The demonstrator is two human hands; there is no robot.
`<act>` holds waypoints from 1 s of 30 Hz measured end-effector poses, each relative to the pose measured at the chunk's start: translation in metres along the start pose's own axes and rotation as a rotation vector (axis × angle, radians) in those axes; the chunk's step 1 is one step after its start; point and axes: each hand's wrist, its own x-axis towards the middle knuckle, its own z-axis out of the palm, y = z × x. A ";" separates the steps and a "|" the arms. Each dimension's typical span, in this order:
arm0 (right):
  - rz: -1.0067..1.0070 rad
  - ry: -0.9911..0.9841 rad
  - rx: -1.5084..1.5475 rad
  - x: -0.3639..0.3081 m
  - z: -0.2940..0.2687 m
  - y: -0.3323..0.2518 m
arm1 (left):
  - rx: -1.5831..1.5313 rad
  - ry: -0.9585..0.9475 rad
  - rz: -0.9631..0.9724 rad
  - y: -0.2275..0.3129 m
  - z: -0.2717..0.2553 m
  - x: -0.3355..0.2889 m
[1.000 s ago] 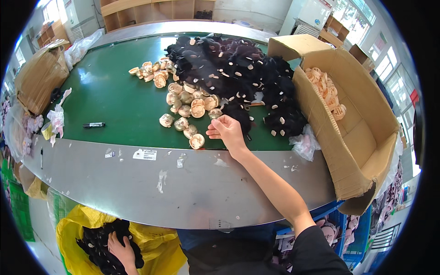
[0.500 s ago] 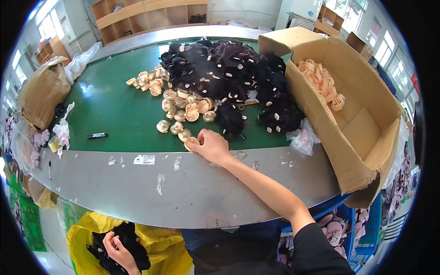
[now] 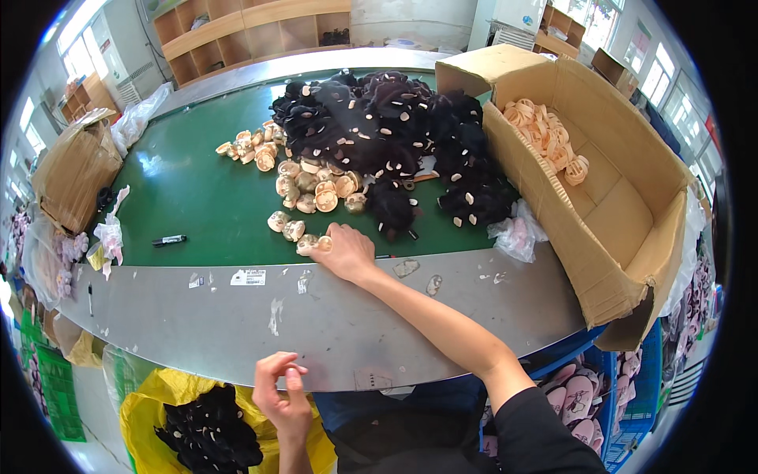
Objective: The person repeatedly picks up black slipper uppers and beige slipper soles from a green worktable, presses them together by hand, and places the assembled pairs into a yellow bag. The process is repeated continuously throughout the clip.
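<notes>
At the front edge of the green table top, my right hand (image 3: 343,251) has its fingers closed on a small round peach plastic shell (image 3: 324,244). Beside it sit a few gold-and-peach doll-head pieces (image 3: 293,230), and behind them a heap of similar head shells (image 3: 326,197). My left hand (image 3: 282,395) hovers at the table's near edge, fingers loosely bent and thumb apart, with nothing seen in it. Below it, a yellow bag (image 3: 142,411) holds black hair pieces (image 3: 209,430) with pale bits. A large pile of such black pieces (image 3: 355,118) lies farther back.
A cardboard box (image 3: 632,197) on the right holds peach plastic parts (image 3: 545,134). A black marker (image 3: 169,240) and a crumpled plastic bag (image 3: 517,233) lie on the table. Another carton (image 3: 75,174) stands left. Blue crates (image 3: 643,387) sit below, right.
My left hand has risen out of the yellow bag and moved right to the table edge. My right hand has shifted slightly left, still on the shell.
</notes>
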 end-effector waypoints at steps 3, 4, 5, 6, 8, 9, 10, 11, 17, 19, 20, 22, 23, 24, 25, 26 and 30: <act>-0.060 0.019 0.301 -0.002 -0.009 0.017 | -0.073 -0.058 -0.056 0.005 0.007 -0.009; -0.067 0.084 0.420 -0.004 -0.011 0.018 | -0.067 -0.062 -0.062 0.004 0.008 -0.012; -0.029 0.048 0.553 -0.006 -0.016 0.020 | -0.072 -0.058 -0.086 0.002 0.008 -0.014; 0.010 0.017 0.685 -0.006 -0.022 0.023 | -0.079 -0.057 -0.106 0.000 0.009 -0.016; -0.063 0.095 0.689 -0.009 -0.031 0.034 | -0.089 -0.061 -0.135 -0.002 0.009 -0.020; -0.145 0.196 0.664 -0.010 -0.039 0.039 | -0.094 -0.065 -0.144 -0.003 0.008 -0.022; -0.227 0.289 0.638 -0.009 -0.048 0.042 | -0.096 -0.065 -0.158 -0.004 0.008 -0.025; -0.310 0.381 0.611 -0.009 -0.058 0.045 | -0.088 -0.075 -0.159 -0.005 0.007 -0.025; -0.011 0.283 0.585 -0.002 -0.127 0.097 | -0.056 -0.138 -0.189 -0.008 0.007 -0.030; -0.008 0.297 0.392 0.000 -0.134 0.120 | -0.067 -0.147 -0.196 -0.008 0.009 -0.029; -0.016 0.294 0.405 0.000 -0.134 0.131 | -0.077 -0.149 -0.190 -0.007 0.011 -0.028; 0.123 0.160 0.315 0.000 -0.130 0.134 | -0.083 -0.149 -0.183 -0.006 0.014 -0.027; 0.191 0.093 0.269 -0.001 -0.129 0.135 | -0.080 -0.155 -0.174 -0.005 0.015 -0.027; 0.213 0.033 0.266 -0.002 -0.128 0.132 | -0.078 -0.163 -0.162 -0.005 0.016 -0.026; 0.236 -0.044 0.323 -0.001 -0.129 0.125 | -0.076 -0.172 -0.150 -0.004 0.017 -0.025; 0.193 -0.034 0.371 0.001 -0.122 0.130 | -0.073 -0.177 -0.147 -0.001 0.019 -0.024; 0.132 -0.057 0.698 -0.008 -0.124 0.102 | -0.004 -0.214 -0.093 0.004 0.015 -0.019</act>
